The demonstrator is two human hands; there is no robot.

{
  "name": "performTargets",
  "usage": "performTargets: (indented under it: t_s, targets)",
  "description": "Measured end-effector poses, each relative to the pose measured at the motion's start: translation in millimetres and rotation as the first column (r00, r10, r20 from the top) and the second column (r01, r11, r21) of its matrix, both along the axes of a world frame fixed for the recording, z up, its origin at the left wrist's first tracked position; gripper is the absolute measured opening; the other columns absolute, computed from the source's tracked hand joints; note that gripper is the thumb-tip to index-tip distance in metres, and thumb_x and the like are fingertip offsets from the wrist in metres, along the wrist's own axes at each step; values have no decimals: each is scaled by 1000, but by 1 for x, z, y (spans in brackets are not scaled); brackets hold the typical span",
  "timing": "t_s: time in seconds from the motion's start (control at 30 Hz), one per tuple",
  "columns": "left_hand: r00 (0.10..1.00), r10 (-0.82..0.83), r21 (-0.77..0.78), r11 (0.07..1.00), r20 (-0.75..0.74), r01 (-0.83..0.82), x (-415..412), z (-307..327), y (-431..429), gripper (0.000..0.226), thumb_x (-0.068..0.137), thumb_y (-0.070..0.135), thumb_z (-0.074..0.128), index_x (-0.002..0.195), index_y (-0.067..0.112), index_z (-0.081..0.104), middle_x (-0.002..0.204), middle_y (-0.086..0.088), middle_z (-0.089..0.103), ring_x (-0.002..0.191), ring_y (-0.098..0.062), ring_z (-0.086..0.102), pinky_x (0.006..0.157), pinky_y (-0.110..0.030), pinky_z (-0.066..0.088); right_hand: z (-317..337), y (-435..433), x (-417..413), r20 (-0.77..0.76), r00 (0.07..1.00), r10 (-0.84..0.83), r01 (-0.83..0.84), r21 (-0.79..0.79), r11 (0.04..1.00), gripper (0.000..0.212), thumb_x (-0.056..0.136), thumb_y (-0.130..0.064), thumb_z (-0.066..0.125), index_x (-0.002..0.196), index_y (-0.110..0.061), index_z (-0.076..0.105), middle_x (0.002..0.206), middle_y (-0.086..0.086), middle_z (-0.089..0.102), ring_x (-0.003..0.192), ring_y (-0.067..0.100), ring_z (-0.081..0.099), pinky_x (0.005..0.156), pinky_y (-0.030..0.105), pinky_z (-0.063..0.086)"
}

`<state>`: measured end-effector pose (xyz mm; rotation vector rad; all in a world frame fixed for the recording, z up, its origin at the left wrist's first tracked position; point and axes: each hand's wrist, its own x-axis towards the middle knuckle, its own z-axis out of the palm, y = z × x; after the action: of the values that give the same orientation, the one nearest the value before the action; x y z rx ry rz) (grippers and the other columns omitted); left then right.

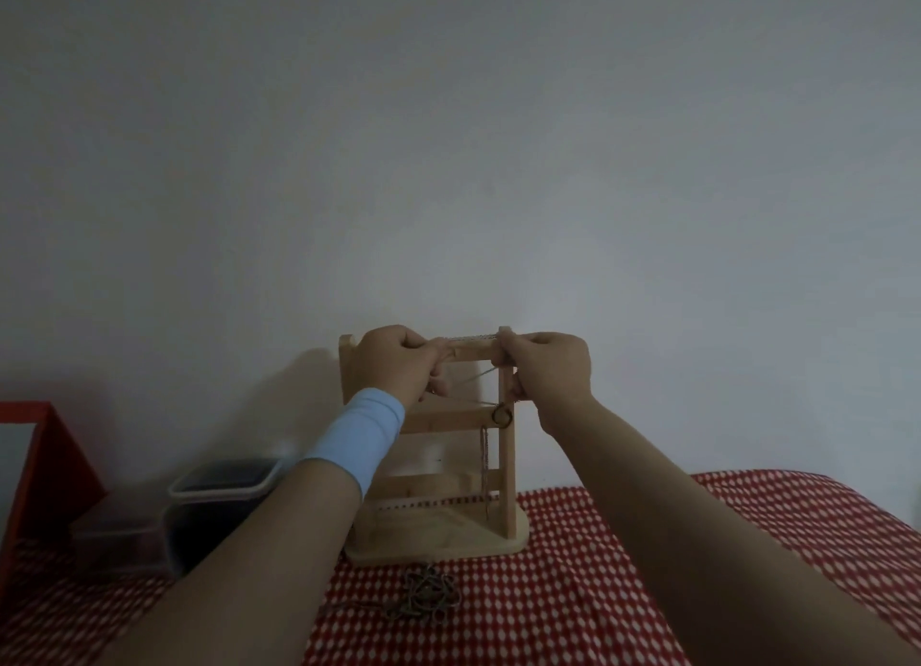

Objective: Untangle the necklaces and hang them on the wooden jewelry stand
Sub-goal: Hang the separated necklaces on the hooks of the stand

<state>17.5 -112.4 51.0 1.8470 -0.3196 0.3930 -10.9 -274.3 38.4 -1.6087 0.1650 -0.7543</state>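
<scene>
Wooden jewelry stand (438, 528) stands upright against a pale wall (448, 142) on a counter (737, 531) draped in a red-and-white checked cloth (573, 595). A person's left hand (393, 361), a light-blue wristband (359, 436) below it, and right hand (548, 366) each pinch an end of a fine chain necklace (466, 339) drawn along the stand's top bar. A ring pendant (502, 415) hangs by the right post. A tangle of necklaces (428, 593) lies on the cloth just before the base; a dark lidded container (219, 496) sits left.

Pale wooden stand (507, 466), red-and-white checked cloth (623, 556), light blue wristband (364, 434), red box (55, 461).
</scene>
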Motion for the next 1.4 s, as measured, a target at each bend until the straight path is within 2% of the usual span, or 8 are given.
performTargets:
  t_s: [0.07, 0.17, 0.3, 0.4, 0.6, 0.97, 1.1, 1.4]
  targets:
    - [999, 40, -60, 997, -4, -40, -2, 2, -6, 21, 85, 27, 68, 70, 12, 66, 59, -4, 71, 47, -18, 69, 69, -35, 61, -2, 2, 2, 1, 998, -59, 59, -52, 997, 34, 94, -27, 68, 66, -9, 77, 64, 0, 75, 36, 15, 59, 55, 28, 59]
    - [994, 104, 28, 994, 27, -104, -4, 1, -14, 22, 90, 19, 60, 78, 1, 66, 62, -7, 72, 43, -16, 66, 36, -9, 40, -7, 2, 5, -1, 991, -135, 133, -162, 978, 35, 94, -28, 66, 64, -13, 75, 62, -3, 74, 48, 22, 69, 55, 26, 58]
    - [998, 66, 116, 991, -23, -63, 2, -16, -13, 22, 90, 20, 61, 72, 12, 70, 61, -6, 72, 48, -18, 69, 57, -27, 60, -27, 1, 6, -66, 988, -140, 127, -180, 975, 28, 91, -25, 68, 69, -11, 77, 62, -5, 75, 53, 15, 70, 64, 34, 64]
    - [1000, 31, 207, 978, -5, -29, 4, -32, -12, 21, 86, 19, 63, 68, 15, 71, 64, -3, 73, 55, -16, 71, 68, -31, 60, -43, 1, 1, -88, 990, -107, 89, -185, 979, 25, 92, -24, 69, 76, -7, 77, 67, -1, 75, 48, 8, 66, 46, 19, 54]
    - [998, -58, 297, 953, -9, 58, -2, -55, -18, 33, 83, 33, 68, 56, 20, 57, 57, 7, 54, 59, -10, 50, 61, -24, 41, -66, 7, -8, -114, 993, -18, -14, -274, 962, 21, 94, -24, 67, 80, -14, 79, 69, 0, 75, 46, 5, 64, 48, 16, 50]
    - [991, -127, 188, 973, -34, 131, -9, -78, -18, 18, 91, 24, 63, 76, 17, 69, 76, 3, 72, 68, -12, 71, 76, -37, 60, -104, 11, -10, -123, 991, 51, -78, -234, 969, 12, 90, -12, 75, 99, -14, 82, 74, -4, 77, 64, 14, 74, 62, 26, 61]
    - [971, -162, 321, 923, -174, 211, -6, -99, -18, 24, 93, 28, 56, 79, 14, 71, 79, 3, 74, 75, -13, 72, 80, -39, 59, -116, 9, -10, -152, 987, 46, -87, -275, 958, 13, 91, -13, 74, 101, -16, 82, 75, -8, 75, 62, -5, 69, 61, 11, 54]
    - [921, -179, 340, 891, -346, 301, -5, -126, -23, 18, 93, 18, 56, 97, 11, 72, 99, -12, 73, 91, -26, 70, 75, -35, 57, -138, 4, -3, -249, 967, 57, -127, -272, 954, 15, 94, -15, 72, 105, -12, 81, 99, 7, 80, 88, 17, 75, 88, 37, 61]
